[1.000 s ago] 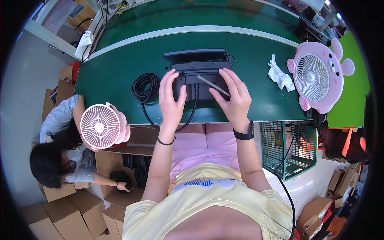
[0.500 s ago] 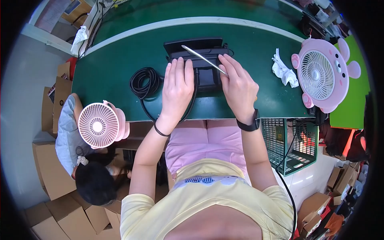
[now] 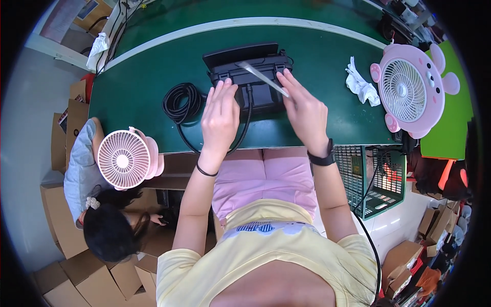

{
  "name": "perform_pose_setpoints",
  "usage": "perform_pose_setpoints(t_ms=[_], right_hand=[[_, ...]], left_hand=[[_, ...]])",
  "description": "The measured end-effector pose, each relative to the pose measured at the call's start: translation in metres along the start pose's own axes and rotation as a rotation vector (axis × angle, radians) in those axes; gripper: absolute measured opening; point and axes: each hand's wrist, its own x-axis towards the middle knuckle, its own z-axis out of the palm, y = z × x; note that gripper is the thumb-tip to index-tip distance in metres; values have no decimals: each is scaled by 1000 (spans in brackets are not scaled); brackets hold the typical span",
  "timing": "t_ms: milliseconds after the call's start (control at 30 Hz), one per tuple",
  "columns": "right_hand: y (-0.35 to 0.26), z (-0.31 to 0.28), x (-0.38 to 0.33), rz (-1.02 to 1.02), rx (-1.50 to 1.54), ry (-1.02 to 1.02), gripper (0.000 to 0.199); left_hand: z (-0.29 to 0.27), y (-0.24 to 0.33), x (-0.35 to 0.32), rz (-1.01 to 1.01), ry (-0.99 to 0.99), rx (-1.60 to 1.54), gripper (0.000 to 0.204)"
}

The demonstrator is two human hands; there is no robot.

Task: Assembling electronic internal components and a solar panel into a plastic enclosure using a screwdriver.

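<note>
A black plastic case point(image 3: 263, 97) lies on the green table in front of me, with a raised dark flap point(image 3: 240, 55) along its far side. From its front comes a black ribbed cable point(image 3: 249, 110), which runs to a coil point(image 3: 180, 102) on the left. My left hand point(image 3: 220, 120) rests its straightened fingers against the case's left edge and grips nothing. My right hand point(image 3: 307, 115) keeps a slim silver metal tool point(image 3: 263, 78) pinched near the thumb, slanting left over the case. Its fingertips touch the case's right edge.
At the left table edge is a pink fan point(image 3: 124, 159); a pink animal-shaped fan point(image 3: 404, 93) stands right, beside crumpled white tissue point(image 3: 361, 84). A green crate point(image 3: 376, 179) sits below right. Another person point(image 3: 110, 220) bends among cardboard boxes point(image 3: 92, 279) at left.
The case now sits slightly tilted, its right end farther away. My left hand has shifted a little left, and the silver tool has swung slightly. The other person's hand has come into view.
</note>
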Motion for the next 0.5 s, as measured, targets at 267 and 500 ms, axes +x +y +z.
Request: perform_pose_setpoints(t_ms=[267,500], right_hand=[[53,5,-42,505,649,463,15],[53,2,-84,539,293,133,31]], left_hand=[[1,-2,-9,-131,39,-256,24],[3,-7,-23,-36,-76,-139,57]])
